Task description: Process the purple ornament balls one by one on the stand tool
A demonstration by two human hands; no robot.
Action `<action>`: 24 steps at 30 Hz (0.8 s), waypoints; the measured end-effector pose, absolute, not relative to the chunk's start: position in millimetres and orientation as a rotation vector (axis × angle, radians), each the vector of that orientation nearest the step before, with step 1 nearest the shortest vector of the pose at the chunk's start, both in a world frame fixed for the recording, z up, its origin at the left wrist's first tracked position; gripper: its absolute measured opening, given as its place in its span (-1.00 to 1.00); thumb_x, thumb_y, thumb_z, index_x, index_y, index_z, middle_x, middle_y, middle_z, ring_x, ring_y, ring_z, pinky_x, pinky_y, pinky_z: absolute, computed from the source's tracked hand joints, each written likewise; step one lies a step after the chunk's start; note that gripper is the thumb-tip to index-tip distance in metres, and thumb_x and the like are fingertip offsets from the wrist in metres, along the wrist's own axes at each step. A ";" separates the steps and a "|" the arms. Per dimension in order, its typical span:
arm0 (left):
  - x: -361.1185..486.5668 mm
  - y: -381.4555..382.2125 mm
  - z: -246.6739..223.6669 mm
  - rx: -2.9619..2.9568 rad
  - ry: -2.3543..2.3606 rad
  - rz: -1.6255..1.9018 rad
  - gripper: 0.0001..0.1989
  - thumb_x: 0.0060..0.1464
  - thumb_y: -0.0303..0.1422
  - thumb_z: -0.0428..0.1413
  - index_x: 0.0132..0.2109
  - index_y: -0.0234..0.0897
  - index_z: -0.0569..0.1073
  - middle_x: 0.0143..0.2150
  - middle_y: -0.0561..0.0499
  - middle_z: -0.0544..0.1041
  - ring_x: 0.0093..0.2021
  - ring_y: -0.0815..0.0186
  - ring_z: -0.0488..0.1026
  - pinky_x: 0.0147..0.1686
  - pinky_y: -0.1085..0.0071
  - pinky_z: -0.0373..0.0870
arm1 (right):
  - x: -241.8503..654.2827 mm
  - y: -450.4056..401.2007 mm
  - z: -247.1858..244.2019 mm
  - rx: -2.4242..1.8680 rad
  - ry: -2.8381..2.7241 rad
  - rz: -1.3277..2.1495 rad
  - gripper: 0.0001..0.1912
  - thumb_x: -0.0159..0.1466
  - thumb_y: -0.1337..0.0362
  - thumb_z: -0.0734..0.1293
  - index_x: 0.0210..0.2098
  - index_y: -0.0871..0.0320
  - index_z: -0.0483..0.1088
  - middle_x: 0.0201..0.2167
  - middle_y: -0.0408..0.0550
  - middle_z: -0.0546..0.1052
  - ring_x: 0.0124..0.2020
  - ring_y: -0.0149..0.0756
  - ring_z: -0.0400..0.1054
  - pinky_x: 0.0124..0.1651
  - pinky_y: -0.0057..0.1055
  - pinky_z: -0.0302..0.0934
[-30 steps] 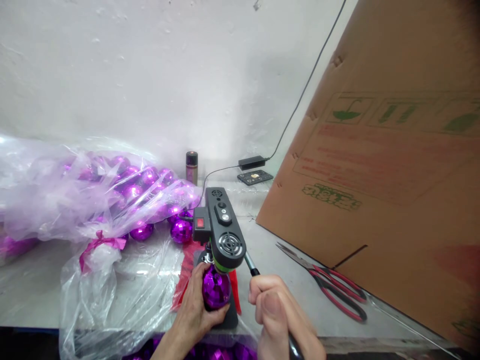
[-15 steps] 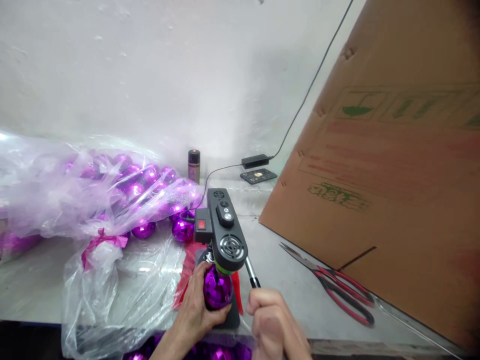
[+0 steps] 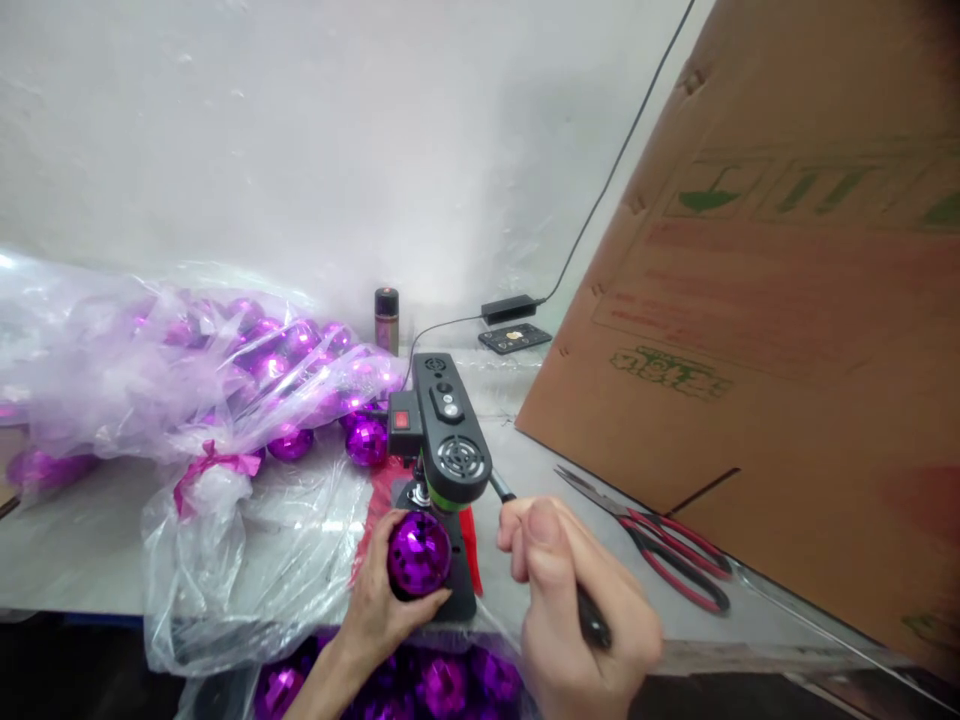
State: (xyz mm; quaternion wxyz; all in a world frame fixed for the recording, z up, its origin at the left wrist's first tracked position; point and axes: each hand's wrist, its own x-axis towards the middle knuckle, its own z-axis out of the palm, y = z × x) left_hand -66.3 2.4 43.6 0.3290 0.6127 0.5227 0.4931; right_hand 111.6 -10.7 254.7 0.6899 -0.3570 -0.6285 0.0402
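Grey worktop [image 3: 82, 540], near edge: left hand [image 3: 379, 610] cups purple faceted ball [image 3: 418, 553] on base of black press machine [image 3: 444, 440]; right hand [image 3: 574, 610] clenched round its lever [image 3: 504, 492]. Beyond: scissors [image 3: 660, 555], bagged purple balls [image 3: 225, 370], leaning cardboard sheet [image 3: 787, 300].

Both of the person's hands were bare, with no gloves, rings, watch or bracelet showing. The left hand [image 3: 379, 610] came up from the lower edge with a bare wrist and a short stretch of bare forearm, no sleeve in view. The right hand [image 3: 577, 610] was bare too, its fingers [image 3: 536, 535] with short, plain, unpainted nails; its wrist lay out of view.
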 end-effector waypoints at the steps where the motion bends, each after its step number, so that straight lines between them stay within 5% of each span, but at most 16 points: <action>1: -76.7 -12.5 38.8 1.567 1.396 1.293 -0.12 0.05 -0.20 0.57 0.47 -0.19 0.49 0.44 -0.31 0.69 0.48 -0.28 0.66 0.53 -0.31 0.57 | 111.5 -11.7 253.7 -0.796 -1.406 0.098 -0.59 0.59 0.56 0.28 -0.35 0.06 0.24 -0.49 -0.30 0.32 -0.49 -0.51 0.29 -0.36 -0.47 0.24; 4: -110.3 -73.5 10.2 1.523 1.455 1.293 -0.02 0.03 -0.06 0.57 0.53 -0.19 0.47 0.46 -0.33 0.69 0.47 -0.28 0.67 0.53 -0.26 0.59 | 110.3 -13.8 250.5 -0.804 -1.399 0.116 -0.61 0.61 0.51 0.30 -0.34 0.06 0.28 -0.48 -0.27 0.36 -0.46 -0.48 0.32 -0.35 -0.43 0.24; 7: -127.8 -133.3 -25.9 1.577 1.537 1.184 0.03 -0.24 0.07 0.63 0.39 -0.15 0.63 0.33 -0.31 0.80 0.31 -0.36 0.78 0.35 -0.18 0.76 | 108.6 -13.6 247.3 -0.807 -1.375 0.104 -0.60 0.63 0.48 0.31 -0.36 0.07 0.29 -0.48 -0.25 0.35 -0.45 -0.46 0.32 -0.36 -0.41 0.20; 14: -122.0 -148.5 -58.7 1.646 1.797 0.873 -0.28 0.40 -0.07 0.26 0.56 -0.26 0.45 0.56 -0.42 0.60 0.56 -0.24 0.59 0.52 -0.23 0.59 | 110.2 -14.9 241.3 -0.796 -1.337 0.091 -0.58 0.63 0.45 0.33 -0.39 0.08 0.29 -0.49 -0.24 0.33 -0.43 -0.42 0.33 -0.35 -0.37 0.17; 24: -141.5 -111.5 -72.4 2.000 1.709 0.438 -0.27 0.29 -0.13 0.42 0.52 -0.24 0.60 0.51 -0.44 0.65 0.48 -0.38 0.65 0.40 -0.18 0.69 | 112.7 -14.3 238.0 -0.786 -1.391 0.050 -0.59 0.59 0.53 0.30 -0.38 0.08 0.26 -0.50 -0.25 0.32 -0.45 -0.43 0.35 -0.39 -0.40 0.17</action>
